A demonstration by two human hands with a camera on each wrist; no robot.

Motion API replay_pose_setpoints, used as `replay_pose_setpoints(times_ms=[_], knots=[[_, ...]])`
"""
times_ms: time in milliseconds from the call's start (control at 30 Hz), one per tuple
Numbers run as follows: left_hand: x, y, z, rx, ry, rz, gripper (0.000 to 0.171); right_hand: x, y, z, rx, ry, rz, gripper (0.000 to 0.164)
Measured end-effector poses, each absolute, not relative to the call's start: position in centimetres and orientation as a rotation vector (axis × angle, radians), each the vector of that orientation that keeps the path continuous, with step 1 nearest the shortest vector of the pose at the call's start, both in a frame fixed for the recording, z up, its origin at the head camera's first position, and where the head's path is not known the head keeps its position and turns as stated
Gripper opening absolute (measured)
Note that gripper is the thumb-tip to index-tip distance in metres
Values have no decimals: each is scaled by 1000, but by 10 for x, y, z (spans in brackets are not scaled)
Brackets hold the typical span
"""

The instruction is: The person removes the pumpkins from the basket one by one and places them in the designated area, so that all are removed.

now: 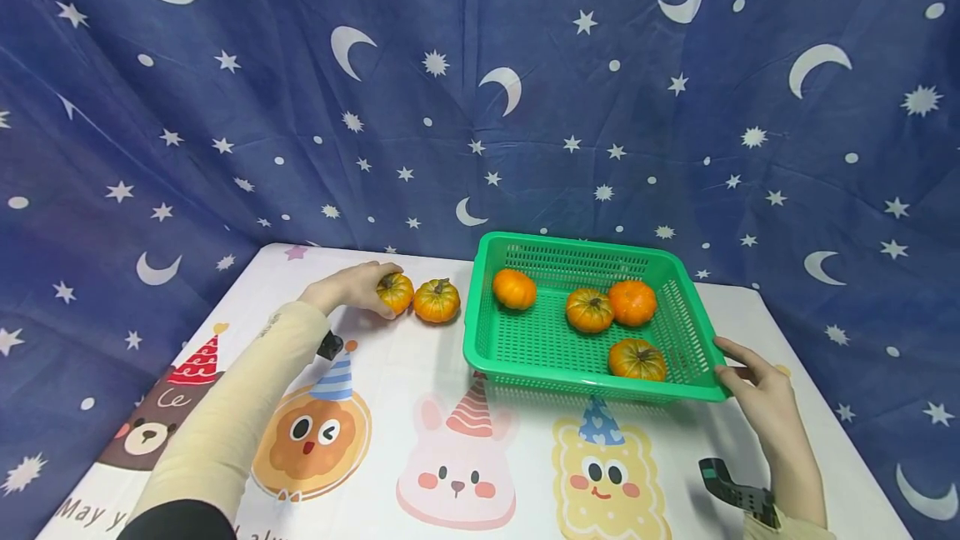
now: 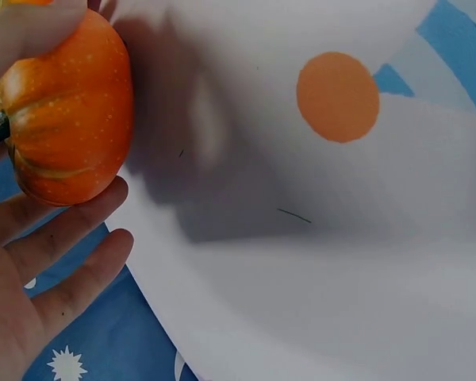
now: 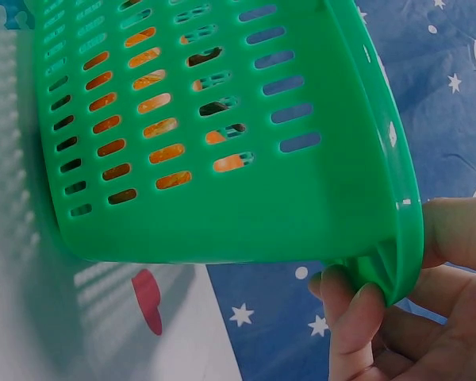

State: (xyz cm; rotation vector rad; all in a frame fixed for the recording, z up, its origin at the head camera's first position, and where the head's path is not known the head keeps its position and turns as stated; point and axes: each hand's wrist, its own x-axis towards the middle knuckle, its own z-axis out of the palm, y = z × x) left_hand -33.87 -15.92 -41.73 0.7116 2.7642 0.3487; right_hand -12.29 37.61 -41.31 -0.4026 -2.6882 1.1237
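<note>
My left hand (image 1: 362, 286) grips a small orange pumpkin (image 1: 395, 293) at the back left of the table; in the left wrist view the thumb lies over the pumpkin (image 2: 71, 111) and fingers are beneath it. A second pumpkin (image 1: 437, 301) sits just right of it on the cloth. My right hand (image 1: 765, 394) pinches the right rim of a green plastic basket (image 1: 585, 386). In the right wrist view, thumb and fingers hold the basket's corner rim (image 3: 404, 238). Several pumpkins lie inside, among them one at the left (image 1: 514, 289) and one near the front (image 1: 637, 360).
A white tablecloth (image 1: 382, 448) with cartoon animals and party hats covers the table. Behind and at both sides hangs a blue curtain (image 1: 420, 107) with moons and stars, close to the basket's back edge.
</note>
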Motion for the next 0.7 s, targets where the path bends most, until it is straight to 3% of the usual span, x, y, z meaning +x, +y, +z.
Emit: replay_pose_setpoints(times_ms=[700], knots=[[-340, -157, -420, 644, 2730, 355, 87, -122, 377, -412, -380, -2678, 1122, 46]])
